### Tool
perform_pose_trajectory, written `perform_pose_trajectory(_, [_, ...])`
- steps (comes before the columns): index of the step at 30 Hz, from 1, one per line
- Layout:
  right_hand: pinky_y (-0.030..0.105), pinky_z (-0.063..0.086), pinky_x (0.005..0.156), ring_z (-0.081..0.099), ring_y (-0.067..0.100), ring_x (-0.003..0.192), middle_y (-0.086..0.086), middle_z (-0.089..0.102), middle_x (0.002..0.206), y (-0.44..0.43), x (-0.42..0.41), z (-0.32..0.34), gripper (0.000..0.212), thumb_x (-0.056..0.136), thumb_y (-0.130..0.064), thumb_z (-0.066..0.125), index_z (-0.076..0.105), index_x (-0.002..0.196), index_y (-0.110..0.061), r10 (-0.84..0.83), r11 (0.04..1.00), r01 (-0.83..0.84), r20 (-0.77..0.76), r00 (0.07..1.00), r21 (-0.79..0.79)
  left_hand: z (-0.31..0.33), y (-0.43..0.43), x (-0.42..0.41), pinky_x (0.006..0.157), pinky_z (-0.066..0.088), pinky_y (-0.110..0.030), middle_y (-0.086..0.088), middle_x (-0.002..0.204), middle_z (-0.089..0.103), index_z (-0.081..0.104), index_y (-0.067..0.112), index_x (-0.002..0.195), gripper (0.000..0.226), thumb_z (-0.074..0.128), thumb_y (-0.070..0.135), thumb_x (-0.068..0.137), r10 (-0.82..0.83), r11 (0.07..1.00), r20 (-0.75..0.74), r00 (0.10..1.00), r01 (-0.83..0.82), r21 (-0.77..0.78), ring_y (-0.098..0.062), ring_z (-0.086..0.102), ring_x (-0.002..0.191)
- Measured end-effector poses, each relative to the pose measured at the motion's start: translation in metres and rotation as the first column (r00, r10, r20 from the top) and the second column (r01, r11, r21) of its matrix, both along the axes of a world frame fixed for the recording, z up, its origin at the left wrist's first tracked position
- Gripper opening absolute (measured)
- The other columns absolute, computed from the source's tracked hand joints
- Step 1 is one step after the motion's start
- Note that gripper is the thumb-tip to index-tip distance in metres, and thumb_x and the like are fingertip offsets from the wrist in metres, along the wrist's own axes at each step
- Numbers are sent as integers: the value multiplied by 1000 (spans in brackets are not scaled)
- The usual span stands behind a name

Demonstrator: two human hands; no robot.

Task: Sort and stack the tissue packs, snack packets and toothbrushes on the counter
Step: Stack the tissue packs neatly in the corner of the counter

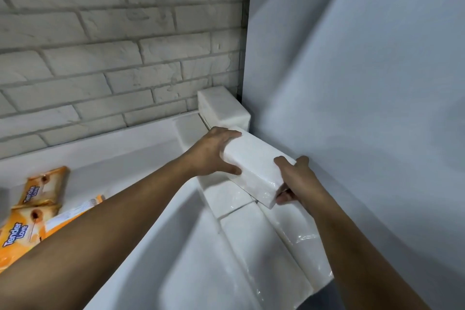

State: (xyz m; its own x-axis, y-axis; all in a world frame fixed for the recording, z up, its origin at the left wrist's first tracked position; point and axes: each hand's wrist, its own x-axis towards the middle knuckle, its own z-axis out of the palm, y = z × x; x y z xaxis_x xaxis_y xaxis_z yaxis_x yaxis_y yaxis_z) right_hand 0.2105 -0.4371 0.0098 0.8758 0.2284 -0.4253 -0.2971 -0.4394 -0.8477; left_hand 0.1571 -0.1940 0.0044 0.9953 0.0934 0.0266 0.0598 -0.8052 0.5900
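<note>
Both hands hold one white tissue pack (254, 166) above the right edge of the tabletop (125, 158), close to the grey side wall (352, 83). The left hand (214, 151) grips the pack's far end, fingers over the top and thumb underneath. The right hand (297, 178) grips the near end, with its fingers curled round the corner. The pack's long axis runs along the right edge, from the far left down to the near right, and it is tilted.

Under and in front of it, a row of white packs (264, 241) lies lengthwise along the same edge. At least three show, and the wrapping glare makes an exact count unsure. One more white pack (221, 106) sits in the far right corner against the brick wall (100, 33).

At the left edge lie three orange packs. Two read "Tender Love", the farther one (46, 184) and the nearer one (17, 234). The left forearm partly covers the third orange pack (75, 211).
</note>
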Motion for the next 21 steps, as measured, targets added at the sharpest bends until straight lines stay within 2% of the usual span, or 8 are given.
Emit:
perform_pose_trajectory(3, [41, 59, 69, 63, 34, 58, 16, 76, 81, -4, 0, 2, 52, 85, -57, 45, 35, 114, -14, 67, 983, -59, 41, 997, -174, -6, 0, 3, 112, 24, -17, 5, 154, 38, 45, 32, 152, 105, 97, 46, 62, 23, 1000, 33, 999, -23, -9, -12, 35, 144])
perform_pose_trajectory(5, [42, 58, 77, 65, 33, 78, 8, 65, 96, -3, 1, 1, 59, 77, -65, 41, 44, 108, -15, 95, 946, -40, 155, 983, -322, -8, 0, 1, 114, 30, -22, 6, 151, 39, 43, 33, 153, 107, 97, 49, 61, 89, 996, 55, 995, -88, -20, -13, 39, 140])
perform_pose_trajectory(8, [39, 44, 87, 53, 34, 103, 7, 49, 98, 5, 4, -1, 65, 75, -66, 32, 51, 109, -13, 231, 867, -68, 277, 933, -493, -11, -3, -2, 112, 45, -37, 1, 146, 39, 35, 33, 155, 114, 96, 52, 60, 232, 971, 20, 972, -231, -62, -18, 53, 128])
perform_pose_trajectory(11, [41, 48, 92, 55, 30, 103, 6, 57, 106, 9, 6, 3, 46, 88, -55, 46, 49, 116, -18, 241, 904, -92, 321, 916, -418, -14, -9, -4, 103, 52, -39, -3, 138, 50, 32, 23, 153, 113, 94, 55, 64, 339, 931, -45, 940, -342, -125, -22, 63, 116])
perform_pose_trajectory(13, [43, 54, 91, 62, 25, 99, 0, 64, 107, 10, 5, 6, 44, 87, -54, 49, 51, 122, -27, 223, 945, -144, 256, 941, -294, -17, -13, -6, 95, 55, -37, -2, 132, 59, 36, 20, 151, 97, 87, 52, 75, 350, 913, -130, 928, -369, -176, -25, 69, 107])
perform_pose_trajectory(14, [44, 57, 89, 64, 23, 96, -3, 65, 105, 11, 6, 6, 44, 86, -54, 49, 51, 124, -32, 208, 957, -148, 232, 950, -251, -18, -16, -7, 92, 59, -39, -2, 130, 61, 38, 20, 150, 86, 83, 48, 82, 336, 894, -171, 926, -371, -249, -27, 71, 101])
perform_pose_trajectory(18, [46, 60, 86, 66, 19, 91, -8, 66, 99, 15, 9, 4, 38, 86, -50, 50, 52, 123, -40, 165, 974, -120, 241, 956, -192, -14, -30, -6, 81, 65, -45, -4, 124, 61, 41, 22, 151, 58, 67, 31, 100, 262, 692, -255, 931, -365, -623, -27, 72, 96])
perform_pose_trajectory(21, [47, 59, 87, 66, 19, 94, -10, 66, 101, 18, 11, 2, 43, 83, -52, 49, 52, 125, -41, 172, 975, -125, 262, 950, -185, -12, -35, -3, 81, 65, -42, 2, 116, 65, 48, 27, 140, 45, 66, 35, 100, 255, 620, -238, 937, -347, -704, -19, 71, 87])
